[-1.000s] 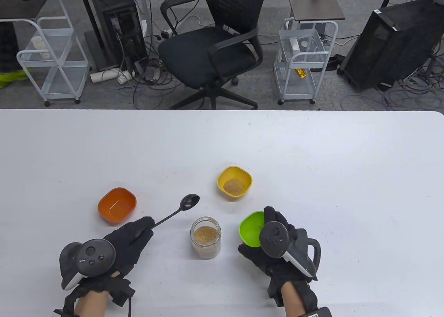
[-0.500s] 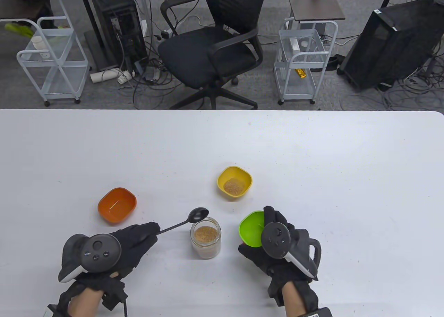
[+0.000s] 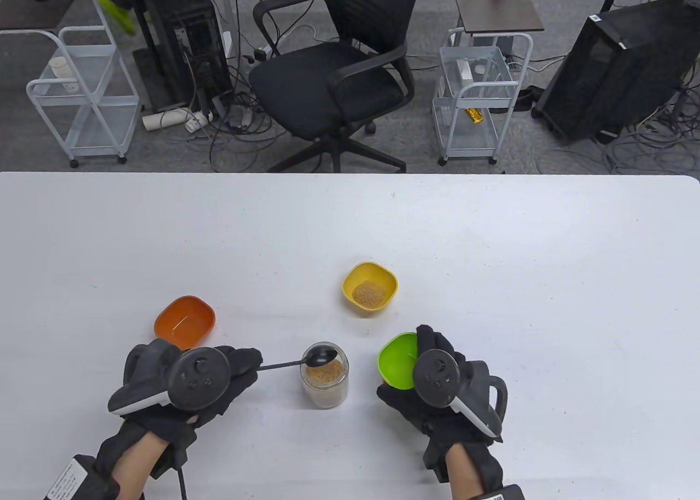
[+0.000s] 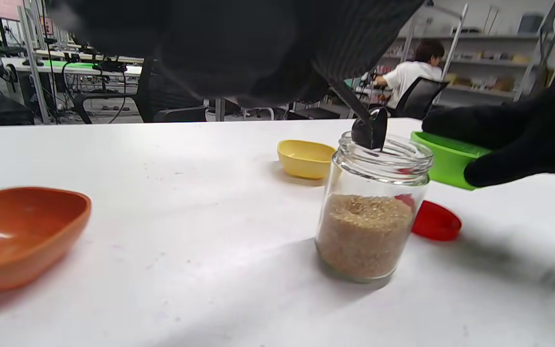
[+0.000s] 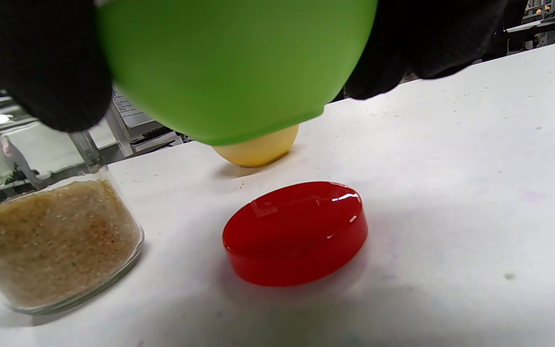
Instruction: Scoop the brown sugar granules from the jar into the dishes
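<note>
Item 1 – jar [image 3: 324,375]: clear glass, lid off, upright on the white table [image 3: 492,237], near front edge, between the two hands. Approx. half filled w/ brown sugar granules [image 4: 364,233].

Item 2 – spoon [image 3: 320,355]: black, long-handled. Handle is gripped by the left hand [image 3: 219,382], fingers closed round its end. Bowl is held at the jar mouth, tipped downward just inside the rim in the left wrist view; well above the sugar level.

Item 3 – green dish [image 3: 398,359]: held up off the table by the right hand [image 3: 437,401], thumb and fingers clamped on its rim and underside, just right of the jar. No contents can be seen.

Item 4 – yellow dish [image 3: 370,286]: set on table beyond the jar, a layer of granules inside.

Item 5 – orange dish [image 3: 185,323]: set on table left of the jar, just beyond the left hand; interior shiny, no granules made out.

Item 6 – red lid [image 5: 297,232]: laid flat on table beside the jar, beneath the raised green dish; hidden from the table view by the right hand.

Bkgd: black office chair [image 3: 339,68] beyond the table's far edge.
</note>
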The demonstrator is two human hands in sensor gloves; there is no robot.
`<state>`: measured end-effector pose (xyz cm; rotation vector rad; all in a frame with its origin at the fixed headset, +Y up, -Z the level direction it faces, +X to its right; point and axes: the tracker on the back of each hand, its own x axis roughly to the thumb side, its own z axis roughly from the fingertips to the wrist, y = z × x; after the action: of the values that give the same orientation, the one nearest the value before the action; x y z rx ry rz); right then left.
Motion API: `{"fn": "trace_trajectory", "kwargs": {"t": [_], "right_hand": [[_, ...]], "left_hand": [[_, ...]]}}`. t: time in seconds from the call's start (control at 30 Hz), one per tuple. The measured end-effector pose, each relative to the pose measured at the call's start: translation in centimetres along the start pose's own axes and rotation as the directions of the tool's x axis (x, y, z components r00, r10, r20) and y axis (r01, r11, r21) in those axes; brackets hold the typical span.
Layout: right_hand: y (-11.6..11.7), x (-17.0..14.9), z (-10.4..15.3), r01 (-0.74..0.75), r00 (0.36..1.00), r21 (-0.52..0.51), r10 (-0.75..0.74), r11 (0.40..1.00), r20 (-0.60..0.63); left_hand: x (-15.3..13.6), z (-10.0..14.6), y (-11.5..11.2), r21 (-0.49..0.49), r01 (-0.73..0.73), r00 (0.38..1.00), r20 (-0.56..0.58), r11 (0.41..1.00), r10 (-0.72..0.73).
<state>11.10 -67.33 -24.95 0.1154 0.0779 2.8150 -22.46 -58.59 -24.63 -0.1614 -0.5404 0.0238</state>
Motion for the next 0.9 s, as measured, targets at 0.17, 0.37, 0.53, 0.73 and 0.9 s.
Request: {"fn": "trace_trajectory", "kwargs": {"t": [0.17,0.37,0.53,0.73,0.9], "right_hand": [[0.0,0.0,0.0,0.0,1.0,0.003,0.0,1.0,-0.002],[0.1,0.1,-0.1,-0.01,1.0,0.009,0.01,1.0,0.003],[0.1,0.1,0.0,-0.015,1.0,0.014,0.015,1.0,0.007],[0.0,0.1,0.0,-0.011,1.0,0.01,0.011,1.0,0.007],[0.0,0.1,0.0,-0.011,1.0,0.012,0.011,1.0,0.007]], "left_hand": [[1.6,-1.3,1.3,-0.073,0.106,0.994,-0.007,0.992,-0.107],[4.4,-3.1,1.7,-0.151,0.266,0.963,-0.002,0.952,-0.269],[6.8,-4.5,1.4,-0.182,0.392,0.917,0.002,0.902,-0.399],[9.4,-5.7,1.4,-0.222,0.538,0.837,0.023,0.813,-0.547],[10.0,-6.6,2.0,-0.297,0.503,0.857,0.052,0.812,-0.513]]}}
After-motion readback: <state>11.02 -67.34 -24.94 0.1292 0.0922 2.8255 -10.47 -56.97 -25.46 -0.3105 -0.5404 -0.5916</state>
